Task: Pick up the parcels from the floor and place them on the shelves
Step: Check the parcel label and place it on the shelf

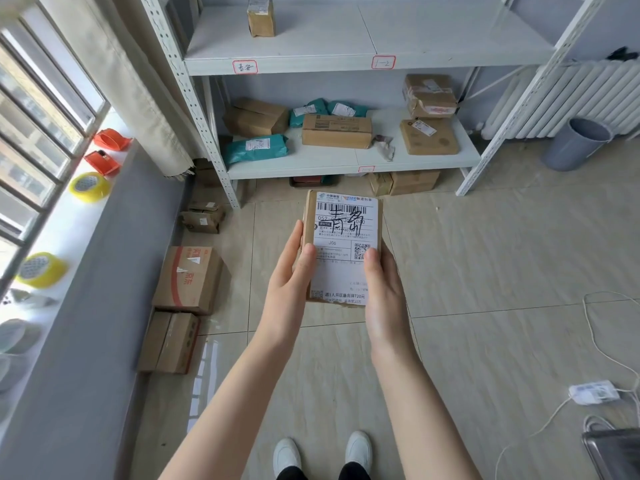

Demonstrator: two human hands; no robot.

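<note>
I hold a small cardboard parcel (343,233) with a white shipping label in front of me, above the floor. My left hand (292,271) grips its left edge and my right hand (382,289) grips its lower right side, thumbs on the label. The white metal shelves (346,64) stand ahead. The lower shelf (311,164) carries several brown boxes and teal bags. One small box (261,17) sits on the upper shelf. More parcels lie on the floor at the left: a red-printed box (188,278), a plain box (169,342) and a small one (204,216).
A windowsill at the left holds yellow tape rolls (88,187) and orange tape dispensers (110,140). A grey bin (576,143) and a radiator (568,98) stand at the right. White cables and a charger (594,393) lie on the tiled floor. Boxes (405,183) sit under the shelves.
</note>
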